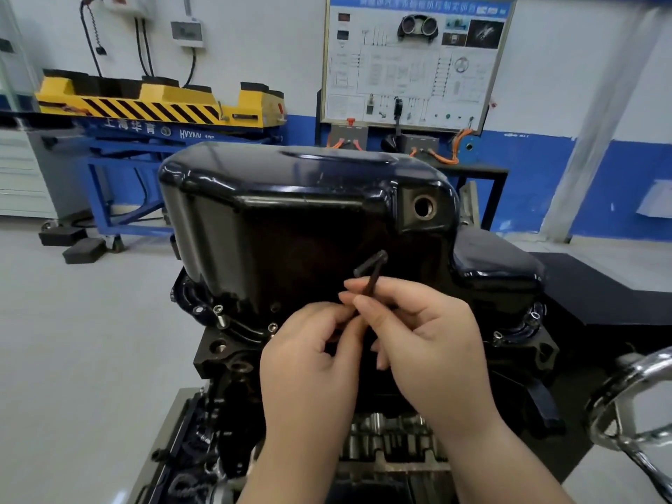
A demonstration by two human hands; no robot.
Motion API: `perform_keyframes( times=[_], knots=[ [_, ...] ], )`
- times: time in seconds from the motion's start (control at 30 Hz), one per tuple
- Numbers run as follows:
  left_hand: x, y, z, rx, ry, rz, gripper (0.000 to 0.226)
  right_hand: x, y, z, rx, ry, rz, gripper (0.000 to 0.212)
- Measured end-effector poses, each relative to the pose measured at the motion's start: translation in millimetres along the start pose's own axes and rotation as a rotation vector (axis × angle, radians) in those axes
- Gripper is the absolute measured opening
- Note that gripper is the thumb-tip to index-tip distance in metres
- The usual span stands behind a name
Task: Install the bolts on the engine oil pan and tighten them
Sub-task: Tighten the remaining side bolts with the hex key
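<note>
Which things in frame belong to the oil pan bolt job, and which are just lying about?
Job:
oil pan
flange bolts
hex key, held by left hand and right hand

Lying about:
yellow lift table
wiring trainer board
chrome handwheel

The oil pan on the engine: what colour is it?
The oil pan is glossy black, shown best in the head view.
</note>
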State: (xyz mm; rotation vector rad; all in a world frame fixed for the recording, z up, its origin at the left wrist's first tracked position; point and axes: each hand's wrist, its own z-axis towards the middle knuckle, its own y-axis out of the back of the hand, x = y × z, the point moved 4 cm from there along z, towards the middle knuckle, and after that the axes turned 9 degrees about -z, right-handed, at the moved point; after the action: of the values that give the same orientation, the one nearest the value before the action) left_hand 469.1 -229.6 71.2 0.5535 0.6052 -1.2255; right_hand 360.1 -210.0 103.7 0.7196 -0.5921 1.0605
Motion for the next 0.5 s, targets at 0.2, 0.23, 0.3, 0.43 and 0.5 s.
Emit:
perform_keyframes(
  times=[0.2,0.23,0.3,0.43,0.5],
  knots=[
    [-0.1,3.7,1.8,0.041,0.048,-0.013,0.012,1.0,-6.3,5.5,-0.013,-0.047,0.004,0.015],
    [-0.6,3.7,2.7,0.047,0.053,-0.011,0.013,1.0,-6.8,6.3,-0.013,-0.047,-0.008,0.015],
    [-2.4,3.7,3.5,0.052,0.051,-0.004,0.016,0.3,-6.2,5.9,-0.022,-0.048,-0.030,0.016],
    [-4.3,2.8,1.3,0.054,0.020,0.048,0.020,-1.3,-5.7,-0.8,0.006,-0.052,-0.030,0.012],
    [-5.0,0.9,0.4,0.062,-0.005,0.100,0.020,-3.6,-5.8,-5.5,0.031,-0.061,0.017,0.023]
  ],
)
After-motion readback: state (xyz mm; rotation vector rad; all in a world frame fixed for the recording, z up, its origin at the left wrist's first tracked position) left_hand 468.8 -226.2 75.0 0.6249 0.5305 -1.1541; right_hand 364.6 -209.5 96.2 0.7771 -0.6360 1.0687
